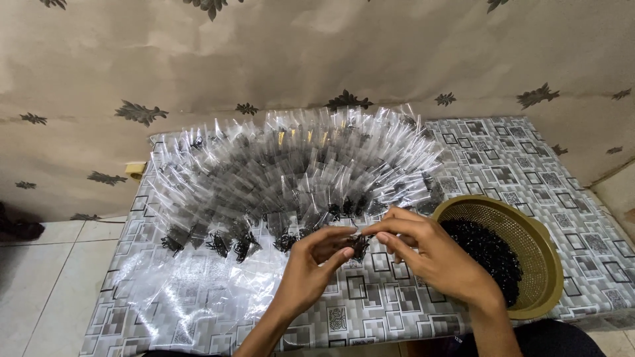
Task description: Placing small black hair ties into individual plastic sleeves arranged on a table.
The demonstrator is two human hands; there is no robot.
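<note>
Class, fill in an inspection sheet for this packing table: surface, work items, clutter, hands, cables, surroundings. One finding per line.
Surface: low table under a grey patterned cover.
Work items: fan of small clear bags, many with dark bits in the bottom; olive basket of black bits at the right.
Clutter: loose clear plastic at front left; small yellow object at the table's left edge.
Hands: left hand and right hand pinch one small bag between them.
Cables: nothing seen.
Surroundings: beige leaf-print wall covering, pale floor tiles.
</note>
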